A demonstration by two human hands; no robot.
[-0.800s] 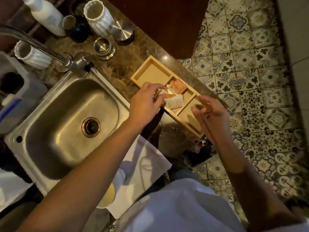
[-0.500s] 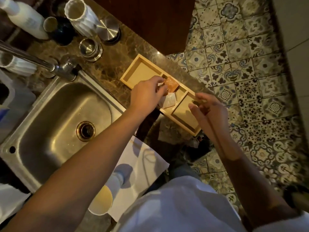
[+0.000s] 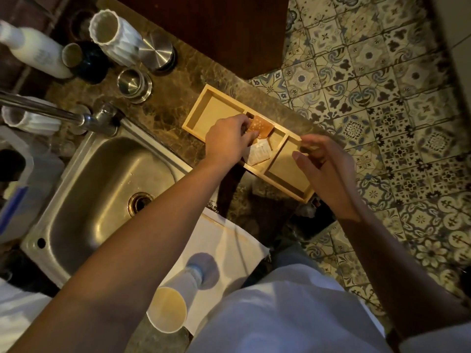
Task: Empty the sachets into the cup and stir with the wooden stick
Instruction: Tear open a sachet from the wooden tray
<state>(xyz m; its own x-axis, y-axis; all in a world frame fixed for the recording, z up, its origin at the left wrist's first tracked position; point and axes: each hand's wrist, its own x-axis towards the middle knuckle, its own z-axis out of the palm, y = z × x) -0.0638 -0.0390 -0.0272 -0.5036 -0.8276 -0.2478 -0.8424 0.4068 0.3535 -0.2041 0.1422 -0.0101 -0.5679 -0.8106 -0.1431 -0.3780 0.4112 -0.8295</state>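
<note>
Dark brown marble counter point(image 3: 163, 115) beside a steel sink point(image 3: 102, 174), patterned tile floor off the edge. Three-compartment light wooden tray point(image 3: 216, 108) sits at the counter's edge. My left hand point(image 3: 226, 141) is over the middle compartment, fingers pinched together on the orange square sachet with white dots point(image 3: 262, 127); a white paper sachet point(image 3: 260, 155) lies just beneath it in the same compartment. My right hand point(image 3: 323, 161) hovers over the near-right compartment, fingertips drawn close, maybe on something thin, can't tell. White paper cup point(image 3: 170, 307) stands on a white cloth point(image 3: 229, 240) close to my body, well apart from the tray, under my left forearm. So the carry runs from tray straight back toward me; left hand is nearer. No wooden stick clearly visible
</note>
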